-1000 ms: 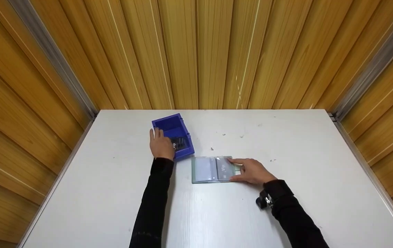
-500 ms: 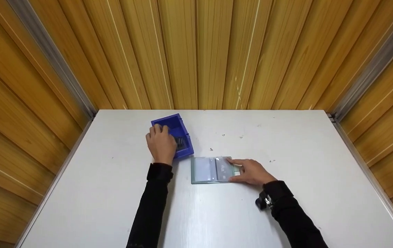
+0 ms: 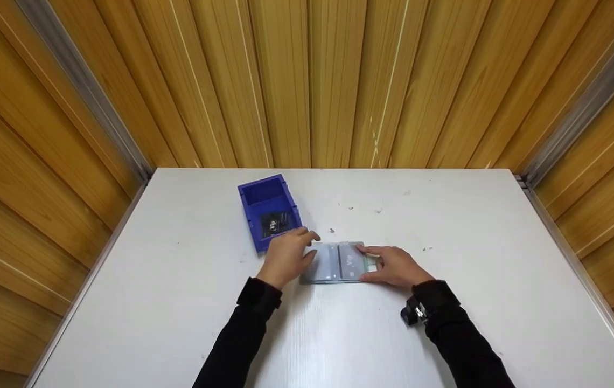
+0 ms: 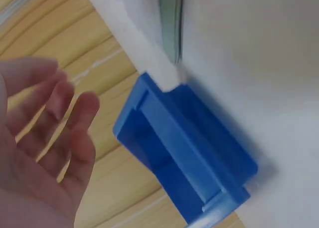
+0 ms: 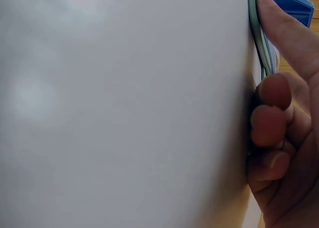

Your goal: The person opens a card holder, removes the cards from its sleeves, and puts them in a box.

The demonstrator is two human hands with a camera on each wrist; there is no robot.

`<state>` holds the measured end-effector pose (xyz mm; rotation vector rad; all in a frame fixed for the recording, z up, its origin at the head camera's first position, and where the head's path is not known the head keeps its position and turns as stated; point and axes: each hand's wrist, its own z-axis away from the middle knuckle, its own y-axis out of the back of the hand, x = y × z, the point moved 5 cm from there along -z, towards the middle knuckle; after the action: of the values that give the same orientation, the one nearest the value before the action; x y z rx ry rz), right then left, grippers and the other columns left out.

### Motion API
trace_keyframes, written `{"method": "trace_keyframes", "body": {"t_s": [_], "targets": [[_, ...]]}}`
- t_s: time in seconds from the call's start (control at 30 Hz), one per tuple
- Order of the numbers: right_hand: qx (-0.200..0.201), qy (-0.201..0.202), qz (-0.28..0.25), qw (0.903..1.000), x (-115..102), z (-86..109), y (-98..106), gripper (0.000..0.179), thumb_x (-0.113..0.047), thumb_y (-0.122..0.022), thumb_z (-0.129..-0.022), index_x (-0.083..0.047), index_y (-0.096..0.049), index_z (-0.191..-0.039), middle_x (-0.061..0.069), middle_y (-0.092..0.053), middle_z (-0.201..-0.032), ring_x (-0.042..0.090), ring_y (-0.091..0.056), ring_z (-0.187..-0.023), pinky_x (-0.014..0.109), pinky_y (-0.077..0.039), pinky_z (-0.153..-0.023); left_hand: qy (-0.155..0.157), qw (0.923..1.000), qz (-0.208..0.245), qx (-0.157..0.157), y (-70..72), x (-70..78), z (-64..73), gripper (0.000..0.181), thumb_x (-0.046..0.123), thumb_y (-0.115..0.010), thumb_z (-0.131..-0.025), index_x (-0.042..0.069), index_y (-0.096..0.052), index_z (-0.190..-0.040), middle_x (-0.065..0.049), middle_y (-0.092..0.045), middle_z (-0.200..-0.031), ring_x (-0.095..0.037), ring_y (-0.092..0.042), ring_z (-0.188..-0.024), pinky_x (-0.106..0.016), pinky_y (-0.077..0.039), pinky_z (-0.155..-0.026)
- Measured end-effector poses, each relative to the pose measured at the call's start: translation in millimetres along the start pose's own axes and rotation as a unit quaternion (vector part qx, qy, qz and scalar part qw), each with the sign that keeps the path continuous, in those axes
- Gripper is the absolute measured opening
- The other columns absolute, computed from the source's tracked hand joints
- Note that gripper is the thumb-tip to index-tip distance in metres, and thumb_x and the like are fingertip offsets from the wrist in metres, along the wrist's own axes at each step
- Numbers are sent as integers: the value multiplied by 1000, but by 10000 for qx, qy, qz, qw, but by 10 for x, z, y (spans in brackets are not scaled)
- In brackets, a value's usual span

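Note:
A card holder with clear pockets (image 3: pixel 326 265) lies spread on the white table. In its right-hand pocket shows a grey card (image 3: pixel 351 263) marked "Vip". My right hand (image 3: pixel 396 268) grips the holder's right side, thumb and forefinger on the pocket page; in the right wrist view the other fingers (image 5: pixel 269 125) curl beside the edge. My left hand (image 3: pixel 287 256) is over the holder's left end, fingers loosely bent; the left wrist view shows nothing in it. Just behind stands a blue bin (image 3: pixel 250 221) holding black cards (image 3: pixel 274 223), one reading "Vip".
The white table (image 3: pixel 447 215) reaches back to a wood-patterned panel wall (image 3: pixel 328 81), with similar panels on both sides. Small dark marks dot its surface. A small black device (image 3: pixel 409 315) sits at my right wrist.
My left hand has come out of the blue bin, moving right and nearer to me, over the card holder's left end. My right hand has stayed on the holder.

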<state>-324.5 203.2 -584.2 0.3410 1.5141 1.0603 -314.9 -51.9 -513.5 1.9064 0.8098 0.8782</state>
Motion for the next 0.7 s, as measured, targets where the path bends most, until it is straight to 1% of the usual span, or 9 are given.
{"method": "trace_keyframes", "body": {"t_s": [0.07, 0.13, 0.23, 0.3, 0.37, 0.53, 0.7], "targets": [[14, -1, 9, 10000, 8, 2, 4, 80, -50, -86, -81, -22, -56, -150, -10, -49, -59, 7, -44, -55, 23, -35, -56, -239, 9988, -53, -433, -120, 70, 31, 28, 20, -80, -89, 17, -76, -116, 0, -75, -103, -20, -73, -93, -40, -59, -77], [33, -7, 22, 10000, 15, 4, 4, 81, -50, -86, -81, -22, -56, -150, -10, -49, -59, 7, -43, -55, 23, -35, -56, -419, 9960, -206, -758, -224, 123, 67, 34, 23, -82, -88, 18, -76, -122, 0, -76, -110, -21, -73, -99, -39, -59, -82], [34, -10, 31, 10000, 9, 3, -2, 81, -50, -86, -81, -22, -56, -150, -10, -48, -59, 7, -43, -55, 24, -35, -57, -573, 9919, -525, -1000, -334, 157, 115, 39, 28, -83, -88, 20, -75, -125, 0, -76, -117, -22, -72, -104, -38, -59, -85], [35, -2, 32, 10000, 0, 1, -6, 81, -50, -86, -81, -22, -56, -150, -10, -48, -59, 7, -43, -55, 24, -35, -57, -584, 9902, -680, -1070, -377, 157, 137, 39, 30, -83, -87, 21, -76, -124, 1, -76, -117, -22, -72, -105, -38, -58, -85], [15, -16, 34, 10000, -10, -1, -8, 81, -50, -86, -81, -22, -56, -150, -10, -48, -60, 7, -43, -55, 24, -36, -56, -583, 9894, -745, -1098, -396, 153, 146, 35, 30, -83, -87, 21, -78, -121, 1, -77, -115, -22, -71, -105, -39, -58, -84], [23, -60, 64, 10000, -15, -5, 1, 79, -48, -86, -81, -25, -56, -150, -9, -49, -61, 8, -44, -56, 24, -35, -57, -573, 9895, -740, -1105, -402, 160, 141, 27, 30, -81, -88, 20, -80, -113, 1, -77, -111, -22, -70, -103, -40, -57, -85], [55, 109, 79, 9999, -38, -8, 3, 69, -44, -86, -82, -26, -63, -144, -8, -50, -63, 7, -43, -58, 23, -34, -58, -490, 9906, -663, -1094, -405, 164, 143, 27, 29, -83, -87, 20, -80, -112, 0, -78, -108, -22, -70, -100, -39, -57, -83]]}}
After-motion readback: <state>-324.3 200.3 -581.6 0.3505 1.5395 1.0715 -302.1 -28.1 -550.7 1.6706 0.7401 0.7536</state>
